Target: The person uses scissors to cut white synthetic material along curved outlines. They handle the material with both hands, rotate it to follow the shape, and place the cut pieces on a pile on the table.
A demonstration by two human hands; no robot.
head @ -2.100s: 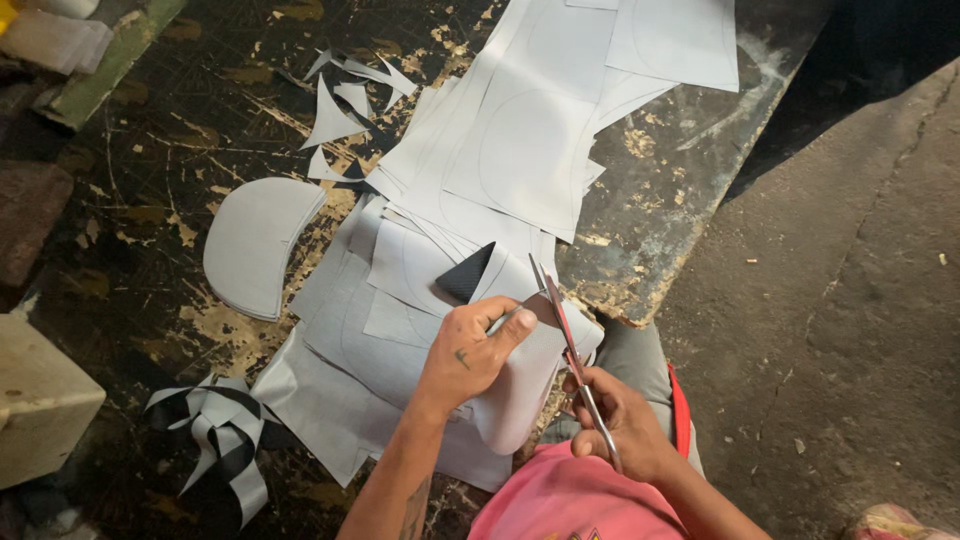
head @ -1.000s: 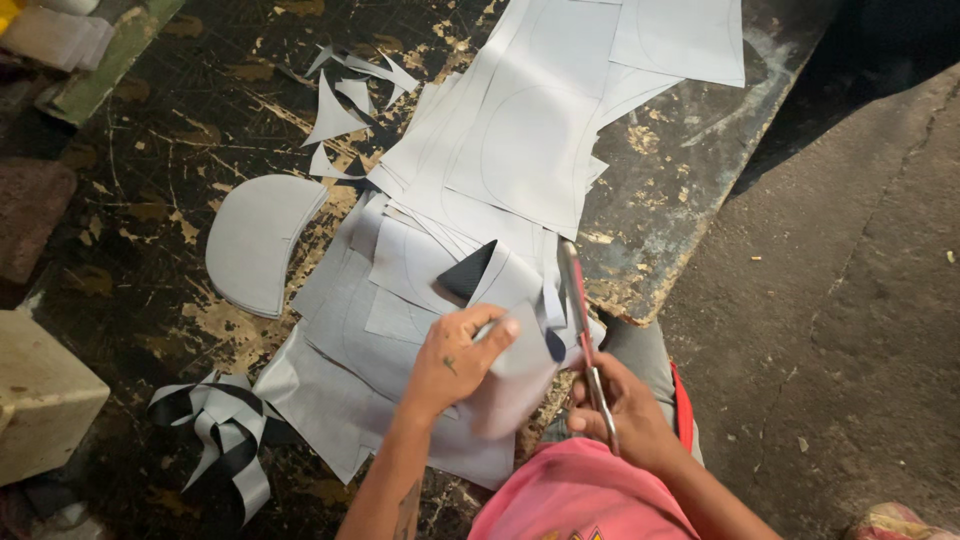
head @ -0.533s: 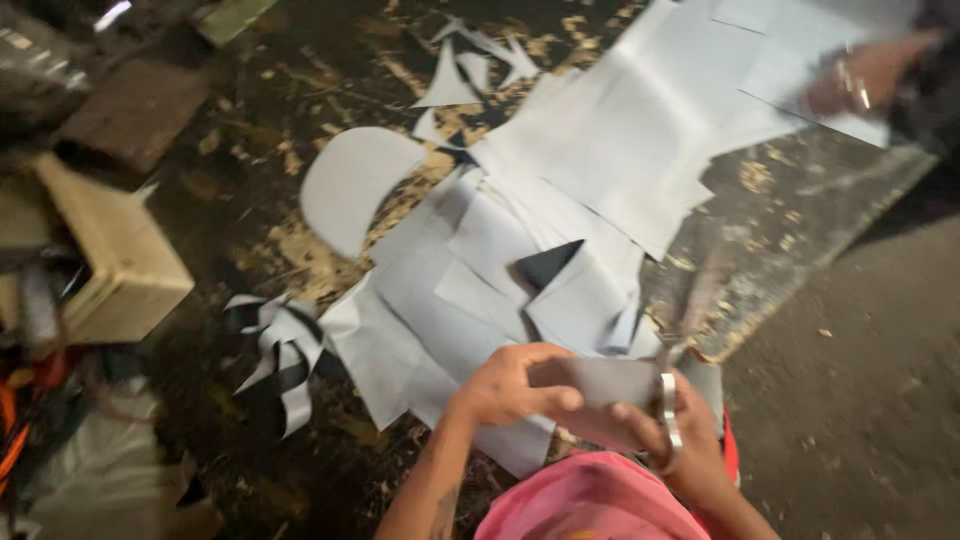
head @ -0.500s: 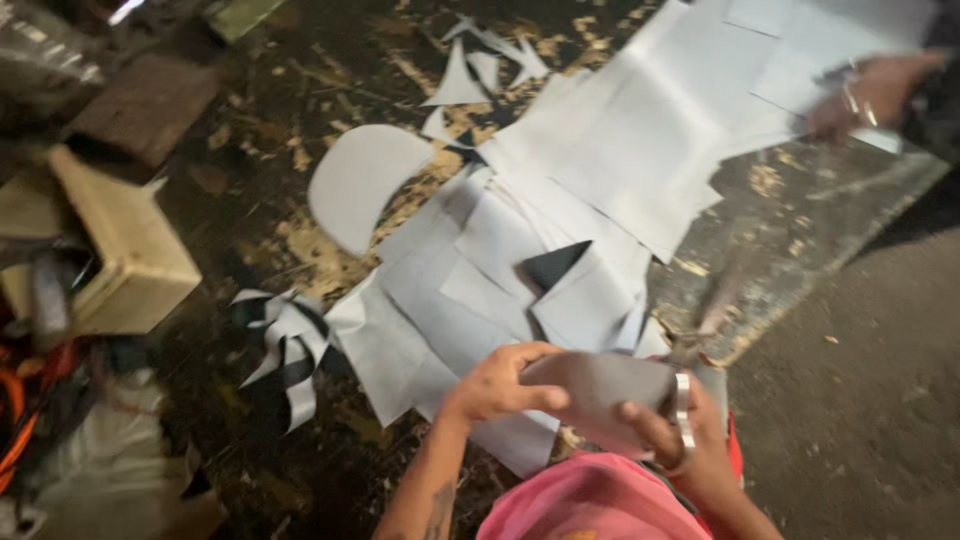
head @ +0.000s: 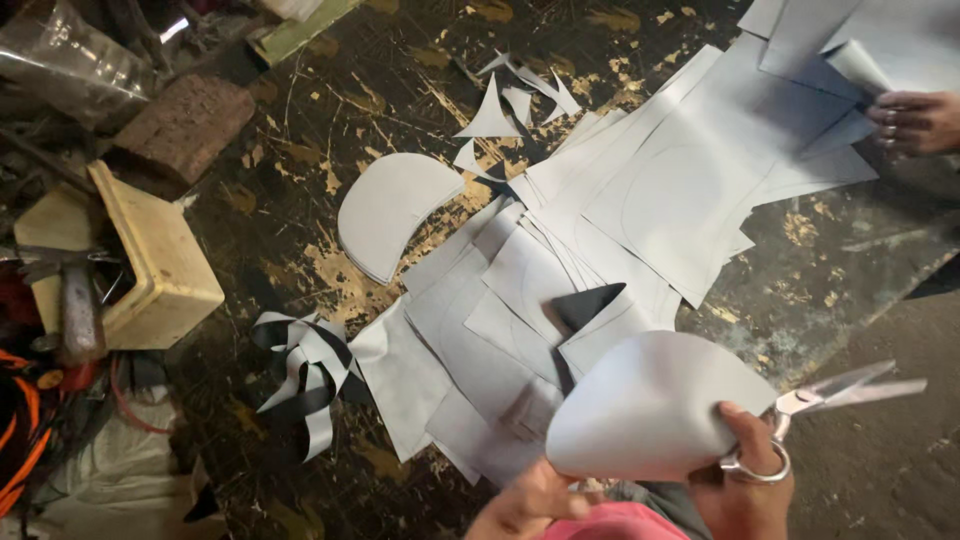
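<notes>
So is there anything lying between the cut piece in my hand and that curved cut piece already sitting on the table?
Yes. The overlapping grey sheets lie between the rounded piece in your right hand and the curved piece.

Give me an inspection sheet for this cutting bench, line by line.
Surface: dark worn table, paint flaked in yellowish patches.
Job's things: rounded grey cut piece held up at the near edge; scissors point right, blades blurred.
Clutter: overlapping grey sheets; a crescent cut-out; small triangular offcuts; curled trimmed strips.
Hands: right hand grips the piece, fingers through the scissor loops; left hand low, beneath the piece; another person's hand on the far sheets.
Cables: orange cord at far left.
Surroundings: cream box, hammer, brick-like block, bare floor.
</notes>
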